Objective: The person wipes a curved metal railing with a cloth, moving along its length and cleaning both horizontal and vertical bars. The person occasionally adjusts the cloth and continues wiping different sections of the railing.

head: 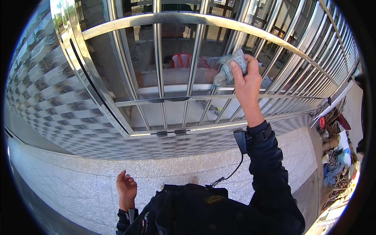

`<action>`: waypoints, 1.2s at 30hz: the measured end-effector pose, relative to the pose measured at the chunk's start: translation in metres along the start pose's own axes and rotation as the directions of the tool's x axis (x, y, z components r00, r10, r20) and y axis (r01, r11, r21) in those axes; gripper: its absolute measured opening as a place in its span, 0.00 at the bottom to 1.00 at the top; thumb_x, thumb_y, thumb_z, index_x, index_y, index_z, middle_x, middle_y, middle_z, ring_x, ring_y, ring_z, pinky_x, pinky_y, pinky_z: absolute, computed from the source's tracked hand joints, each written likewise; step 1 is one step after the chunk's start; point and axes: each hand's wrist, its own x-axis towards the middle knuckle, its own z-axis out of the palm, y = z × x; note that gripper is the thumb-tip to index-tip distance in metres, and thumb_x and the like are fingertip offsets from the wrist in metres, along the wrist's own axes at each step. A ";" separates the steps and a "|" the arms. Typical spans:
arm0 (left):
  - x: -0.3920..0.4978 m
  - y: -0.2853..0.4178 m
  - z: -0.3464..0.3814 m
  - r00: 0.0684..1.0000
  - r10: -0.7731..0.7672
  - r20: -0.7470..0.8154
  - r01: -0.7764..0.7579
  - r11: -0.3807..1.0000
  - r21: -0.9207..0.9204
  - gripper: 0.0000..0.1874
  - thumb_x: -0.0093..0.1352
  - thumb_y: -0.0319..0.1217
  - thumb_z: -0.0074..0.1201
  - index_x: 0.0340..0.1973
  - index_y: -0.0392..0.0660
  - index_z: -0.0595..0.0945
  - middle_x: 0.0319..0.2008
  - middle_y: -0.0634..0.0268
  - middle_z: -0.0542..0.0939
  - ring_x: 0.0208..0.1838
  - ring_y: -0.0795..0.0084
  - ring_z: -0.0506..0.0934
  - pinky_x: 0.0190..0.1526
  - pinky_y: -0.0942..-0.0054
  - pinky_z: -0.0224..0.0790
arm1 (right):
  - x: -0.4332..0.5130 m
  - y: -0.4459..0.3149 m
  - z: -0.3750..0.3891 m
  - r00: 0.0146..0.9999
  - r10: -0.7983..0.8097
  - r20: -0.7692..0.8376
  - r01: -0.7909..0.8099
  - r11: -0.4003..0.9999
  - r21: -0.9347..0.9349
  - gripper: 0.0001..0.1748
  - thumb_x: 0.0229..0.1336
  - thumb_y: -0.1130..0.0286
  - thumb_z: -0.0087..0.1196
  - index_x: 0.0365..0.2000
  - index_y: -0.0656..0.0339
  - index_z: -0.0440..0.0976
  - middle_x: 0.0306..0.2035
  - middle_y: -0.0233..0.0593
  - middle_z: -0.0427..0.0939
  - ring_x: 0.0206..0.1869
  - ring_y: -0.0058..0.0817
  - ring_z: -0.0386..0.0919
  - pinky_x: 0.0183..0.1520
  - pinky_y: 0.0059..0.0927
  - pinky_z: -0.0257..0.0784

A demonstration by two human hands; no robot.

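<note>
My right hand (248, 83) grips a crumpled blue-and-white patterned cloth (232, 66) against a vertical bar of a shiny metal window grille (194, 61). The thumb and fingers press around the cloth, which hides part of the bar. Below the grille, at the lower left, my left hand (127, 185) hangs with loosely curled fingers and holds nothing that shows. Behind the bars is a glass window (176, 38), with a red-and-white item visible through it.
The grille's curved upper rail (176, 18) and lower rail (147, 101) cross the bars. Below is a wall of grey patterned tiles (117, 145). A cable (235, 170) hangs from a device on my right wrist. Piled wood and assorted items (335, 158) lie at the right.
</note>
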 end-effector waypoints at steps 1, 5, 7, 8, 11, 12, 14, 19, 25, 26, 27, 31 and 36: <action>-0.001 -0.001 0.001 1.000 -0.002 0.011 0.002 1.000 0.013 0.05 0.72 0.38 0.56 0.40 0.54 0.80 0.23 0.76 0.74 0.24 0.81 0.70 0.22 0.80 0.61 | 0.012 0.001 0.003 0.998 0.060 -0.033 -0.062 0.997 -0.052 0.27 0.63 0.56 0.63 0.51 0.67 0.71 0.35 0.54 0.83 0.36 0.50 0.83 0.40 0.41 0.77; -0.001 -0.003 0.001 1.000 0.005 0.003 -0.006 0.999 0.032 0.05 0.71 0.38 0.56 0.40 0.54 0.80 0.23 0.76 0.74 0.24 0.80 0.70 0.22 0.80 0.61 | 0.006 0.008 0.038 0.999 0.013 -0.043 -0.016 0.996 -0.085 0.30 0.65 0.55 0.60 0.56 0.67 0.67 0.39 0.57 0.82 0.39 0.58 0.81 0.42 0.47 0.76; 0.001 -0.005 0.002 1.000 0.001 -0.004 -0.001 1.000 0.030 0.05 0.71 0.38 0.56 0.40 0.54 0.80 0.23 0.76 0.74 0.24 0.80 0.69 0.22 0.80 0.61 | -0.019 0.017 0.048 0.996 -0.071 -0.055 0.061 0.984 -0.167 0.31 0.66 0.55 0.59 0.58 0.66 0.65 0.42 0.57 0.82 0.40 0.60 0.81 0.42 0.49 0.76; 0.001 -0.006 0.002 1.000 -0.005 -0.011 0.005 0.999 0.033 0.05 0.71 0.38 0.56 0.40 0.54 0.80 0.23 0.76 0.74 0.24 0.81 0.69 0.22 0.80 0.61 | -0.030 0.024 0.047 1.000 -0.021 0.015 0.024 0.970 -0.240 0.31 0.65 0.56 0.60 0.58 0.64 0.63 0.44 0.56 0.81 0.40 0.58 0.82 0.40 0.49 0.77; 0.004 -0.007 0.008 1.000 -0.017 -0.007 0.017 0.999 0.041 0.05 0.72 0.38 0.55 0.40 0.55 0.79 0.24 0.76 0.74 0.24 0.81 0.69 0.22 0.79 0.61 | -0.063 0.038 0.047 0.986 0.099 0.131 -0.038 0.913 -0.406 0.29 0.62 0.55 0.62 0.54 0.63 0.66 0.43 0.52 0.81 0.41 0.53 0.82 0.38 0.47 0.78; 0.005 -0.008 0.010 1.000 -0.021 -0.009 0.021 0.999 0.035 0.05 0.72 0.37 0.55 0.40 0.55 0.79 0.24 0.76 0.73 0.24 0.80 0.68 0.22 0.79 0.60 | -0.073 0.040 0.045 0.980 0.125 0.158 -0.042 0.894 -0.446 0.27 0.61 0.55 0.62 0.51 0.63 0.67 0.42 0.51 0.80 0.40 0.51 0.82 0.37 0.47 0.78; 0.006 -0.008 0.015 1.000 -0.021 0.009 0.021 0.998 0.055 0.05 0.72 0.37 0.55 0.41 0.55 0.79 0.23 0.76 0.74 0.24 0.80 0.69 0.22 0.79 0.61 | -0.085 0.042 0.039 0.953 0.201 0.226 -0.056 0.852 -0.521 0.25 0.59 0.55 0.64 0.46 0.63 0.71 0.39 0.48 0.80 0.39 0.48 0.82 0.35 0.46 0.78; 0.005 -0.007 0.019 0.999 -0.019 0.031 0.017 0.999 0.049 0.05 0.72 0.37 0.55 0.41 0.55 0.79 0.23 0.75 0.74 0.23 0.80 0.69 0.22 0.79 0.61 | -0.062 0.031 0.018 0.986 0.040 0.165 0.011 0.955 -0.297 0.20 0.55 0.57 0.68 0.36 0.65 0.77 0.35 0.47 0.78 0.36 0.47 0.79 0.38 0.44 0.76; 0.000 -0.005 0.011 1.000 -0.002 0.027 0.001 1.000 0.025 0.05 0.72 0.37 0.54 0.41 0.55 0.79 0.23 0.76 0.74 0.23 0.80 0.70 0.22 0.79 0.62 | 0.047 -0.003 0.009 0.998 -0.016 -0.063 0.019 0.999 0.034 0.21 0.60 0.57 0.65 0.33 0.69 0.76 0.31 0.53 0.78 0.34 0.50 0.77 0.40 0.44 0.71; -0.001 -0.005 0.009 0.999 0.002 0.036 -0.003 1.000 0.026 0.05 0.72 0.37 0.54 0.41 0.55 0.79 0.23 0.76 0.74 0.23 0.80 0.70 0.22 0.79 0.62 | 0.059 -0.006 0.013 0.986 -0.139 -0.094 0.148 0.985 0.093 0.21 0.60 0.57 0.65 0.35 0.68 0.77 0.31 0.54 0.80 0.35 0.50 0.79 0.41 0.43 0.73; -0.001 -0.005 0.007 0.999 0.007 0.040 -0.008 1.000 0.019 0.05 0.72 0.37 0.54 0.41 0.55 0.79 0.23 0.76 0.74 0.23 0.80 0.69 0.22 0.79 0.62 | 0.064 -0.008 0.019 0.992 -0.088 -0.088 0.103 0.977 0.187 0.21 0.61 0.56 0.64 0.36 0.68 0.79 0.31 0.54 0.82 0.34 0.49 0.81 0.41 0.41 0.74; -0.004 -0.006 -0.003 0.999 0.006 0.047 -0.006 1.000 0.002 0.05 0.72 0.37 0.53 0.42 0.55 0.78 0.24 0.76 0.73 0.24 0.80 0.69 0.23 0.79 0.62 | 0.029 0.006 0.030 0.999 0.038 -0.034 -0.036 0.997 0.065 0.22 0.60 0.55 0.64 0.33 0.67 0.78 0.31 0.53 0.82 0.34 0.49 0.81 0.40 0.42 0.74; -0.002 0.000 -0.011 1.000 0.007 0.016 -0.007 1.000 -0.008 0.05 0.72 0.38 0.54 0.41 0.55 0.79 0.24 0.76 0.73 0.24 0.81 0.69 0.23 0.79 0.62 | -0.031 0.024 0.028 0.987 0.102 0.126 -0.063 0.956 -0.286 0.21 0.55 0.56 0.66 0.33 0.66 0.78 0.33 0.51 0.80 0.35 0.51 0.79 0.39 0.46 0.73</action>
